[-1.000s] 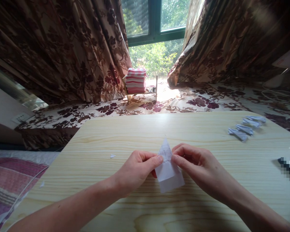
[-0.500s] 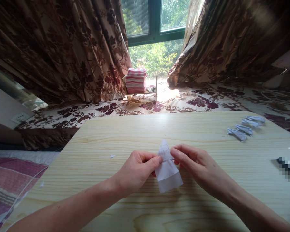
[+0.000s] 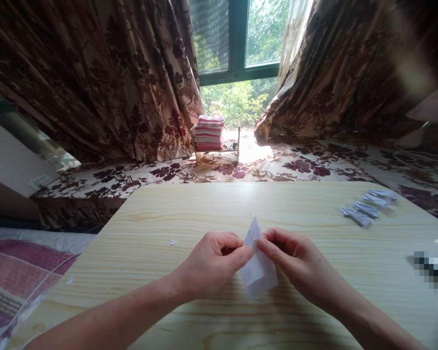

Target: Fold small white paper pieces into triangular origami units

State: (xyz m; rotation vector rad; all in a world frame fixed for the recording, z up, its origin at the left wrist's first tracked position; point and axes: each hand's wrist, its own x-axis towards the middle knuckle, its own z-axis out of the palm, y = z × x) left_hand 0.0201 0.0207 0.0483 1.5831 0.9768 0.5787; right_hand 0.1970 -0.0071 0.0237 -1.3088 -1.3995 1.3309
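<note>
A small folded piece of white paper (image 3: 257,270) with a pointed top is held just above the light wooden table (image 3: 190,214), near its front middle. My left hand (image 3: 213,262) pinches the paper's left side between thumb and forefinger. From the right, my right hand (image 3: 295,265) pinches the same paper, its fingertips meeting those of the left hand at the paper's upper part. Both hands are closed on it.
Three small folded paper pieces (image 3: 367,208) lie in a row at the table's right. A tiny paper scrap (image 3: 173,241) lies left of my hands. A blurred dark object (image 3: 434,265) sits at the right edge. Behind are a flowered cloth (image 3: 295,163), curtains, and a striped stack (image 3: 209,132) on a small rack.
The paper has been pressed narrower and tilted, its tip leaning right. My fingertips have come closer together. The view has tipped, so everything sits lower in the picture.
</note>
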